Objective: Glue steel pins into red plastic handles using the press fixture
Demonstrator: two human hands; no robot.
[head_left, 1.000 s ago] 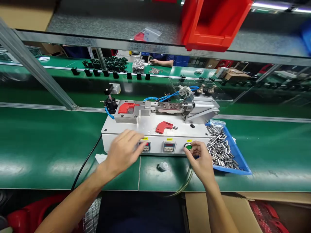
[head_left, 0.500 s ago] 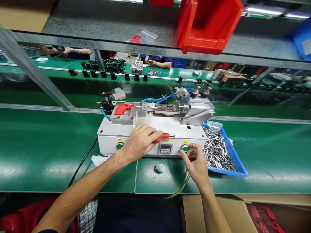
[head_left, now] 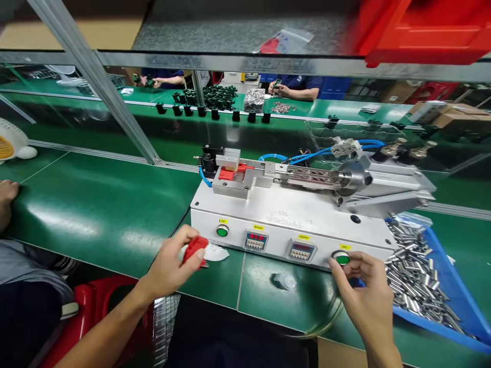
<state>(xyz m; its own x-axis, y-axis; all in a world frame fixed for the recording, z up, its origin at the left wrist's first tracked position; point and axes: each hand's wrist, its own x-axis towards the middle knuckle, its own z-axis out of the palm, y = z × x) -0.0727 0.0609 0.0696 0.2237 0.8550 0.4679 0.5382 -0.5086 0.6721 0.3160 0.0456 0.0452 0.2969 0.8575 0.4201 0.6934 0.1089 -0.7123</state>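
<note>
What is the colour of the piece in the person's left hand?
The piece in the left hand is red; the head view shows it best.

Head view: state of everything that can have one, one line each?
Left hand: closed on red pistol-shaped handle
Right hand: thumb at right green button; pressed or not, unclear
Left green button: untouched
Left counter: red digits lit
Right counter: no lit digits visible
Clamp block: over second red handle, contact unclear
Blue bin: loaded with metal tubes

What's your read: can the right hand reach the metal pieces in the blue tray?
Likely yes: the right hand, at a green button, appears empty, and the open blue tray sits beside it.
</note>
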